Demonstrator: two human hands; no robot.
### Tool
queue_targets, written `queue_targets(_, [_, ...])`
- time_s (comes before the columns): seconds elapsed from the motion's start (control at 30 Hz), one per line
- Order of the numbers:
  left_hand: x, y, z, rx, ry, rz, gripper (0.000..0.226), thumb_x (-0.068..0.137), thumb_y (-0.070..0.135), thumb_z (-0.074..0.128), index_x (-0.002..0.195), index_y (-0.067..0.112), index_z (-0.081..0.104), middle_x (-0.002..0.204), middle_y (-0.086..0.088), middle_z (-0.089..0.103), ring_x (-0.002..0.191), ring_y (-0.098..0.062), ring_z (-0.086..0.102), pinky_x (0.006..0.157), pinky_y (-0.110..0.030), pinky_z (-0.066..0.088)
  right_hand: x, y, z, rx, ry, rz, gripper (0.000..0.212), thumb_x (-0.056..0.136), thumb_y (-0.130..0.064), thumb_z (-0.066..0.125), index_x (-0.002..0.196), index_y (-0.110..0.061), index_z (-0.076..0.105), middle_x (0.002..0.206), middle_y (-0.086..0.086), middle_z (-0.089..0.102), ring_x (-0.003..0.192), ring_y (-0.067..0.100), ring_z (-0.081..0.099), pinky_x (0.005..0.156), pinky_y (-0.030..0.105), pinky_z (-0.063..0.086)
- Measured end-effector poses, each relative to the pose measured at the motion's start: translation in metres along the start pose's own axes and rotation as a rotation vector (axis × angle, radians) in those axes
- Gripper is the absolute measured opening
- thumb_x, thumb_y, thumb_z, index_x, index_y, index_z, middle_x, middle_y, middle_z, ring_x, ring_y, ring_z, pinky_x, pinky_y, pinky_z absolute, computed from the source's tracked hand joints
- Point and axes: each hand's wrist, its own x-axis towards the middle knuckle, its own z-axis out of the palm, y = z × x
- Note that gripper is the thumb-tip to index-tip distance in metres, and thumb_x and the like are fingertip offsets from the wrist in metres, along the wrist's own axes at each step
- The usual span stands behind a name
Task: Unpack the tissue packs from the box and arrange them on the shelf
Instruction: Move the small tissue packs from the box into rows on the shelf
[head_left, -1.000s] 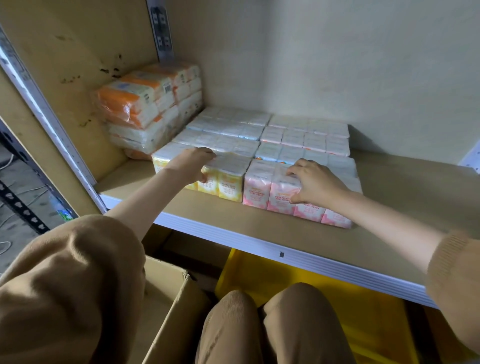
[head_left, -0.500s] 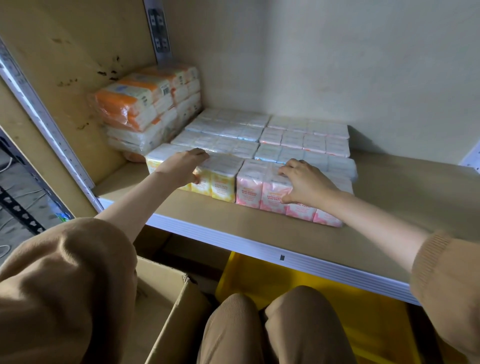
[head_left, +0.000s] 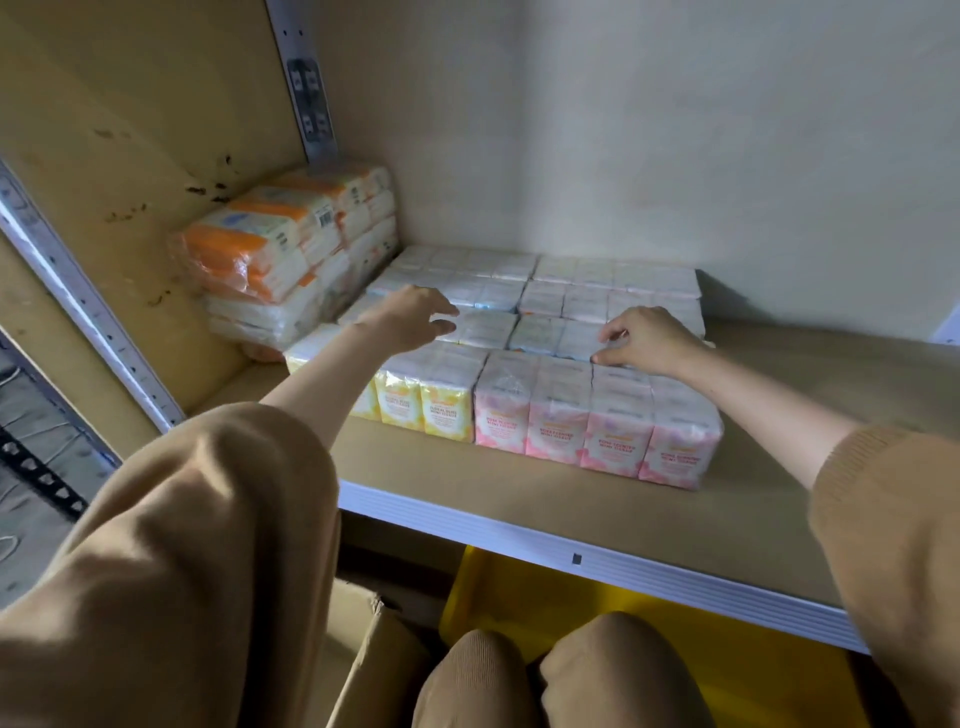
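— Two hands of ours reach onto the shelf (head_left: 519, 483). How does our left hand (head_left: 410, 317) lie?
— Flat and open, fingers straight and a little spread, thumb apart from them. It holds nothing. It is over the white tops of the tissue packs (head_left: 571, 296), but it is blurred, so we cannot tell whether the fingertips touch the wrap.
— And our right hand (head_left: 649, 338)?
— Its fingers are bent, tips down on the pack tops, at the seam between the front row and the row behind. The thumb lies low against the same edge. Whether it pinches the wrap or only rests there, we cannot tell.
— What sits nearest each hand?
— Just in front of our right hand stand the pink packs (head_left: 597, 421), four faces side by side, upright and touching. Under our left forearm the yellow packs (head_left: 415, 405) touch the pink ones. Beyond both hands more packs run back to the wall. Left of our left hand an orange-wrapped bundle (head_left: 270, 260) is stacked in the corner.
— The box?
— The cardboard box (head_left: 384, 649) is well below our left arm, under the shelf, beside a yellow bin (head_left: 519, 597).
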Motion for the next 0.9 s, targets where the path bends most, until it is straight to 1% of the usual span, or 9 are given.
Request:
queue_targets(0.07, [0.009,-0.002,0.010,-0.008,-0.024,-0.016,0.038,0.093,0.028,0.055,0.129,0.015,0.058,0.141,-0.007,0.052,0.127,-0.026,0.049,0.107,-0.033,0.036,0.001,0.001,0.004,0.026,0.025,0.003,0.043,0.080,-0.021,0.070,0.118,-0.003,0.062,0.124,0.016,0.062,0.113,0.029,0.058,0.099,0.034,0.045])
queue_targets(0.13, [0.012,-0.006,0.017,-0.011,-0.026,-0.023,0.038,0.092,0.030,0.057,0.127,0.015,0.060,0.140,-0.006,0.052,0.129,-0.025,0.047,0.108,-0.032,0.034,0.001,0.002,0.007,0.040,0.059,0.005,0.041,0.080,-0.019,0.071,0.117,-0.004,0.063,0.123,0.015,0.063,0.113,0.028,0.058,0.096,0.031,0.044])
queue_targets(0.3, [0.018,-0.011,0.022,-0.042,0.016,-0.051,0.035,0.090,0.028,0.061,0.122,0.015,0.065,0.135,-0.006,0.058,0.127,-0.024,0.049,0.105,-0.030,0.036,0.005,0.001,0.010,0.069,0.088,0.019,0.039,0.078,-0.018,0.072,0.114,-0.005,0.066,0.123,0.013,0.064,0.113,0.027,0.058,0.092,0.028,0.043])
queue_targets(0.47, [0.022,-0.013,0.020,-0.039,0.031,-0.070,0.033,0.088,0.025,0.064,0.119,0.014,0.066,0.132,-0.007,0.061,0.126,-0.025,0.050,0.104,-0.030,0.037,0.008,-0.001,0.012,0.110,0.095,0.031,0.038,0.077,-0.017,0.073,0.112,-0.004,0.067,0.122,0.014,0.065,0.113,0.026,0.058,0.083,0.021,0.038])
queue_targets(0.63, [0.023,-0.021,0.018,-0.031,0.030,-0.105,0.033,0.088,0.022,0.064,0.120,0.014,0.066,0.133,-0.006,0.060,0.126,-0.025,0.051,0.103,-0.030,0.038,0.017,-0.010,0.020,0.108,0.102,0.027,0.036,0.077,-0.019,0.072,0.111,-0.006,0.068,0.121,0.013,0.066,0.114,0.027,0.057,0.084,0.023,0.040])
queue_targets(0.7, [0.022,-0.024,0.018,-0.023,0.033,-0.110,0.033,0.089,0.023,0.063,0.120,0.014,0.066,0.134,-0.006,0.060,0.126,-0.026,0.051,0.104,-0.031,0.038,0.020,-0.014,0.023,0.093,0.108,0.030,0.037,0.077,-0.019,0.072,0.111,-0.005,0.068,0.122,0.012,0.065,0.115,0.028,0.057,0.088,0.024,0.043])
queue_targets(0.8, [0.021,-0.025,0.019,-0.021,0.031,-0.098,0.033,0.091,0.023,0.061,0.123,0.014,0.064,0.136,-0.005,0.057,0.129,-0.026,0.048,0.105,-0.030,0.036,0.021,-0.016,0.024,0.079,0.114,0.025,0.034,0.078,-0.016,0.070,0.108,0.000,0.069,0.121,0.014,0.066,0.115,0.030,0.057,0.093,0.030,0.045])
queue_targets(0.9, [0.014,-0.025,0.019,-0.023,0.035,-0.050,0.035,0.094,0.021,0.056,0.127,0.012,0.060,0.140,-0.006,0.053,0.131,-0.025,0.045,0.108,-0.031,0.033,0.018,-0.016,0.024,0.083,0.108,0.007,0.037,0.079,-0.015,0.068,0.111,0.003,0.066,0.126,0.015,0.063,0.119,0.031,0.055,0.097,0.032,0.045])
